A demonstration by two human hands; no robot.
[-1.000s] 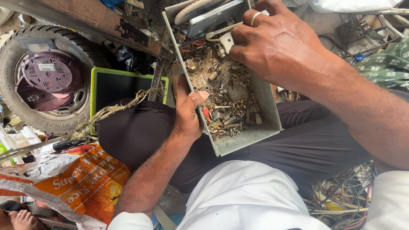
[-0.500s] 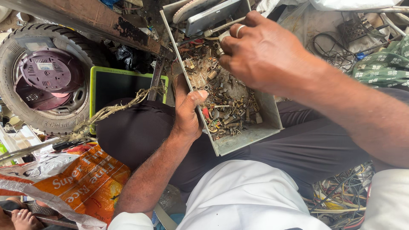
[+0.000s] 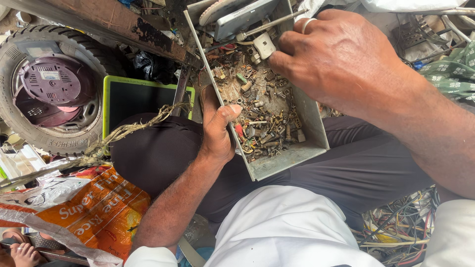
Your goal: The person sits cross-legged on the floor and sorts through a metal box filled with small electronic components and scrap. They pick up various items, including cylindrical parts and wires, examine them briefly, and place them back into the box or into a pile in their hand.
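Tons of small parts (image 3: 262, 126) still unsorted in the metal tray (image 3: 292, 160): left hand (image 3: 217, 131) grips its edge, right hand (image 3: 341, 62) fingers pinch into the pile, nothing visibly picked out.

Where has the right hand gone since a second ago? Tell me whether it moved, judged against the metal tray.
Yes. The right hand slid left and toward the near end of the metal tray, now covering more of its far end.
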